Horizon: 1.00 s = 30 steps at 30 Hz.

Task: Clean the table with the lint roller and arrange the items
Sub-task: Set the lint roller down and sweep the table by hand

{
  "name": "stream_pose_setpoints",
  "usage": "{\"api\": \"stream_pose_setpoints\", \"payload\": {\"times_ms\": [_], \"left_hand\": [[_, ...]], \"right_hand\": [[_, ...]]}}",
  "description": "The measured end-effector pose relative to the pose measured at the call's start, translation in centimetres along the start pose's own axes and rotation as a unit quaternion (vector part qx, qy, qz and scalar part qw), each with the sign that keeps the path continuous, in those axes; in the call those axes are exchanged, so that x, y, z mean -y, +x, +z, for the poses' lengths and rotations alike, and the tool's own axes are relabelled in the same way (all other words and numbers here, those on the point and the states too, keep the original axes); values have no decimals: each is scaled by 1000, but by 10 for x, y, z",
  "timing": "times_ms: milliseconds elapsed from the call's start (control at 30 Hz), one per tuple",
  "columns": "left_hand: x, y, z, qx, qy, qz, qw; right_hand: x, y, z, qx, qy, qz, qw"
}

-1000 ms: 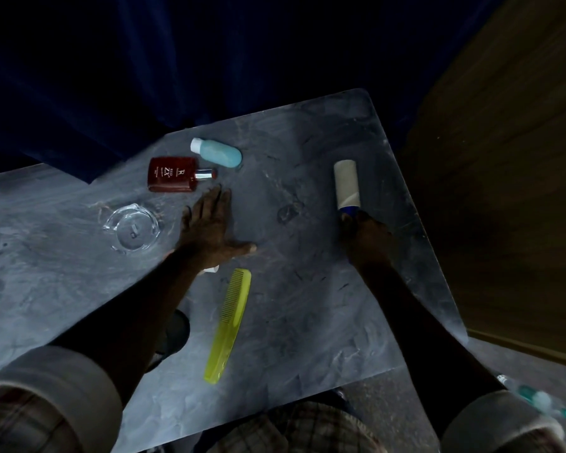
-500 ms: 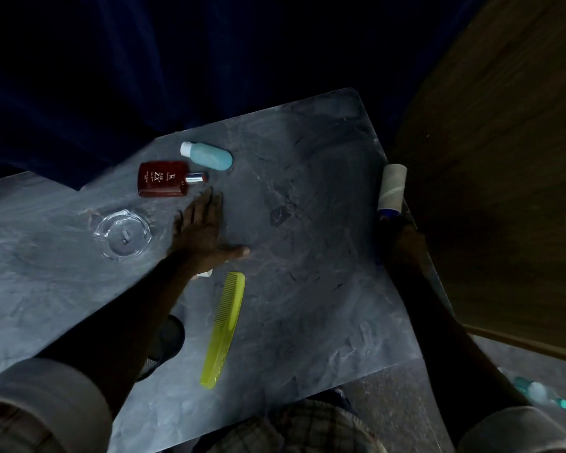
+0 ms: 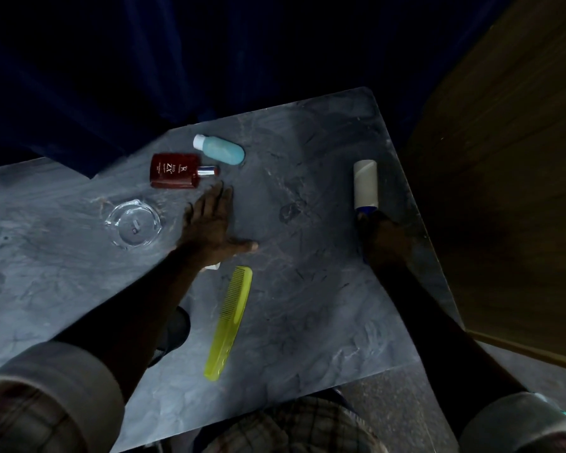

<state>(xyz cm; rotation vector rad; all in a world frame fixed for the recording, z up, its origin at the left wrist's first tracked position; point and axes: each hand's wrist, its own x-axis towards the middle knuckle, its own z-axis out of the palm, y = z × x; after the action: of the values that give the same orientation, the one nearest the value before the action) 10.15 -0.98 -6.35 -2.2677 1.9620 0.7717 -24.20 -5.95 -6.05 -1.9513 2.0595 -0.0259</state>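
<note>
My right hand [image 3: 381, 238] grips the blue handle of the lint roller [image 3: 366, 184], whose pale roll lies on the grey marble table [image 3: 307, 305] near its right edge. Flat on the table's middle rests my left hand [image 3: 211, 223], fingers spread, holding nothing. A red perfume bottle [image 3: 174, 171] and a teal bottle [image 3: 221, 149] with a white cap lie just beyond its fingertips. To its left stands a clear glass ashtray [image 3: 134, 223]. A yellow-green comb [image 3: 229, 320] lies below the left thumb.
A small white scrap [image 3: 213, 265] peeks out under my left wrist. A dark round object [image 3: 174, 331] is partly hidden beneath my left forearm. A dark blue curtain [image 3: 177, 60] hangs behind the table, and a wooden panel [image 3: 504, 191] stands right of it.
The lint roller in my right hand went from mid-table toward the right edge, then back slightly inward. My left hand stayed flat in place.
</note>
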Motion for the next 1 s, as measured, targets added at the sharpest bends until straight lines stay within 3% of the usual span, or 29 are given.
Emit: {"api": "stream_pose_setpoints", "payload": {"times_ms": [200,300,433,467,533,800,1000], "left_hand": [[-1,0,-2,-1,-10,-9,1000],[-1,-1,-1,-9,-13,-9,1000],[-1,0,-1,-12,-6,-12,1000],[-2,1,-2,-6,-4,-12,1000],[-2,1,-3,2,-3,-11,1000],[-2,-1,-4,8,-6,-12,1000],[-2,0,-4,10,3,-13,1000]], "right_hand": [[58,-8,10,22,-5,-49,999],[75,-16,12,79,16,-81,993],[105,-35,14,7,-77,-121,990],[110,-38,16,26,-70,-136,988],[115,-41,22,66,-46,-131,988],[118,-39,24,56,-76,-127,987],[119,-39,22,44,-31,-102,993]]}}
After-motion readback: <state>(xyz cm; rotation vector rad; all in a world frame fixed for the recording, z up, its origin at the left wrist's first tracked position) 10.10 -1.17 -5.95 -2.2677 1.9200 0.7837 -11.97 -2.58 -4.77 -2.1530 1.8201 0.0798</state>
